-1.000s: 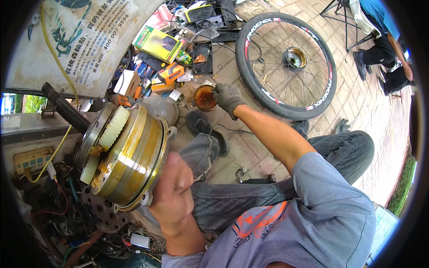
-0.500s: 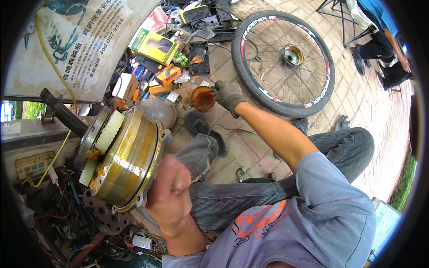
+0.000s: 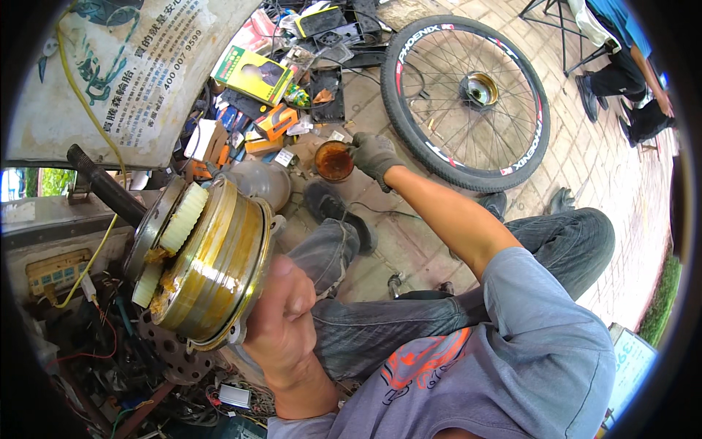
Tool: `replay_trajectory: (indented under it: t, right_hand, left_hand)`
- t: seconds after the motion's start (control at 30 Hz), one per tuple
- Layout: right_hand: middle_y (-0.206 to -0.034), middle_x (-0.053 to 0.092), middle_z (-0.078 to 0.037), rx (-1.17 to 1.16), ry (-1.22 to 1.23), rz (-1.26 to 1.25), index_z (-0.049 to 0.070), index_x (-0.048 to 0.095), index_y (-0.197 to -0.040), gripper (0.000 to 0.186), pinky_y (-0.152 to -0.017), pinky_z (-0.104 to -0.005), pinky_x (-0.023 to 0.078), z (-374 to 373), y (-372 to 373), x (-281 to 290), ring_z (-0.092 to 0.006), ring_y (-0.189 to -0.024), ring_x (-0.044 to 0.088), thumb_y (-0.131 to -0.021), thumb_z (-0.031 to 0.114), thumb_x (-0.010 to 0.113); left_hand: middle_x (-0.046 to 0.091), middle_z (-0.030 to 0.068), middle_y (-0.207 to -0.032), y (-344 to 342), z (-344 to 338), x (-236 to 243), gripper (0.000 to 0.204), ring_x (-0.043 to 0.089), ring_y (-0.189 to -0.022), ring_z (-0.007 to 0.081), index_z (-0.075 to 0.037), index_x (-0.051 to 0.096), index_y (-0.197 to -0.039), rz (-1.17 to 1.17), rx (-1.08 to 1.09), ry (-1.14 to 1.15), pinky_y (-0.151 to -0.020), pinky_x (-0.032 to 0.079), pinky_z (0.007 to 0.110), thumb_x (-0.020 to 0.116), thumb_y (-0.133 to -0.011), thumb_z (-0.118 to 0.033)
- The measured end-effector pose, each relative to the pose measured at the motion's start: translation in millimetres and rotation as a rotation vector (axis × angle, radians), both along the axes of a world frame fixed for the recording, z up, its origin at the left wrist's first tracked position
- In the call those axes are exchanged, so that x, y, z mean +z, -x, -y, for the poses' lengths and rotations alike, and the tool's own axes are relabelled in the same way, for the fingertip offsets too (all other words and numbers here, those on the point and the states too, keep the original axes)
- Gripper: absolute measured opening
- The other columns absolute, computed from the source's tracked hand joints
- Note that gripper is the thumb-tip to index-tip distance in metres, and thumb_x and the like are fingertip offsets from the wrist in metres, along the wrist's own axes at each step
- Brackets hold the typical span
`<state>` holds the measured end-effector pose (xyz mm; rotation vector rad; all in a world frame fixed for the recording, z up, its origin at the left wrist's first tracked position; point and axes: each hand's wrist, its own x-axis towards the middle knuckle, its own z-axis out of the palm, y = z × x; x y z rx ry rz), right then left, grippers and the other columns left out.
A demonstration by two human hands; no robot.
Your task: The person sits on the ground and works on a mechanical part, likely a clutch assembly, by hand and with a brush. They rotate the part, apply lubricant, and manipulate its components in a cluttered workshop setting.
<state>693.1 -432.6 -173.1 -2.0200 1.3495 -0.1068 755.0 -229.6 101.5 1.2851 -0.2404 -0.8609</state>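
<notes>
A hub motor core (image 3: 208, 256), with white toothed gears (image 3: 183, 219) and a metal drum smeared with amber grease, is at the left, tilted. My bare left hand (image 3: 281, 314) is closed at its near side; the fingertips' contact is hidden by the drum and fist. Farther off, my right hand (image 3: 375, 159) wears a dark grey glove. Its fingers are closed at the right rim of a small round cup (image 3: 334, 161) with rusty brown grease inside. Whether they grip the rim or a tool in the cup is hidden.
A bicycle wheel (image 3: 466, 102) with an open greasy hub lies on the paving. Boxes (image 3: 252, 75) and loose parts are heaped beyond the cup. At lower left are cables, a perforated metal disc (image 3: 172, 347) and a power strip (image 3: 58, 272). Another person (image 3: 621, 73) sits at upper right.
The motor core and my left hand have shifted very slightly, and the gears show at a slightly different angle. My right hand stays at the cup.
</notes>
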Motion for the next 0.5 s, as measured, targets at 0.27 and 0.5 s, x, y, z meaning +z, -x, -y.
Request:
replay_trajectory:
  t: [0.27,0.5]
  right_hand:
    - [-0.096,0.066,-0.018,0.042,0.002,0.017,0.008,0.065,-0.096,0.025,-0.080,-0.0432,0.048,-5,18,28,-0.0353,-0.093,0.062,-0.082,0.028,0.059]
    - [-0.083,0.064,-0.018,0.073,0.210,0.071,0.008,0.062,-0.087,0.021,-0.071,-0.0455,0.047,-9,12,-2,-0.0365,-0.083,0.062,-0.079,0.028,0.062]
  left_hand:
    - [0.036,-0.0014,-0.052,3,1,1,0.013,0.026,-0.041,0.0064,-0.008,0.050,-0.077,-0.010,0.054,-0.039,-0.040,0.021,0.022,0.053,-0.089,-0.011]
    - [0.035,-0.0019,-0.052,6,7,4,0.024,0.025,-0.041,0.0067,-0.009,0.044,-0.068,-0.063,0.069,-0.083,-0.040,0.021,0.023,0.052,-0.090,-0.013]
